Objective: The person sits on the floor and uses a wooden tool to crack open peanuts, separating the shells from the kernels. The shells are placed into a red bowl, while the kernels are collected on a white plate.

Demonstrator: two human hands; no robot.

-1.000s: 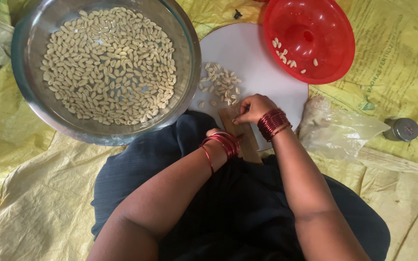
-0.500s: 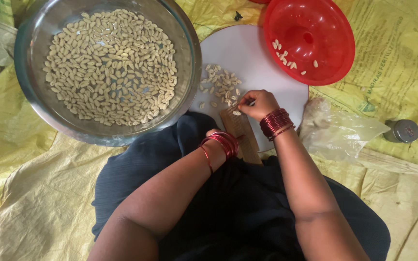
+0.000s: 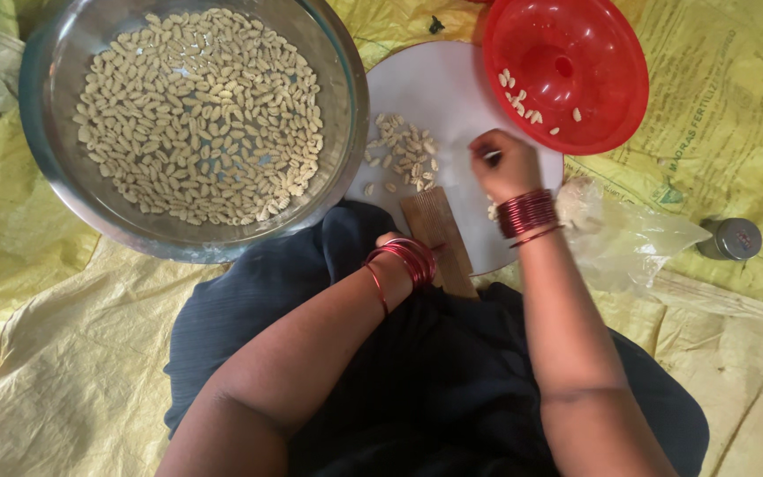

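I sit on the floor with a yellow woven sheet (image 3: 64,371) spread under everything, so stray pieces stay off the ground. My right hand (image 3: 505,166) is closed in a pinch on one small pale kernel (image 3: 490,155), held over the white round board (image 3: 434,88); the kernel's long axis runs roughly from nine to three o'clock, its free end toward nine. It sits just below the red plastic bowl (image 3: 593,53), which lies at one o'clock of my hand, near enough that a short reach would meet the few kernels in it.

My left hand (image 3: 392,243) is mostly hidden behind its red bangles (image 3: 408,261), so I cannot tell whether it is open or closed; it rests at the near end of the wooden block (image 3: 439,238), seemingly steadying it. The block's long axis runs from about five to eleven o'clock, pointing toward the loose pile of kernels (image 3: 399,159) on the board.

The big steel bowl (image 3: 46,106), full of kernels, sits at ten o'clock, overlapping the board's edge. A crumpled clear bag (image 3: 629,238) lies at three o'clock beside my right wrist, and a small grey-capped jar (image 3: 735,238) beyond it.
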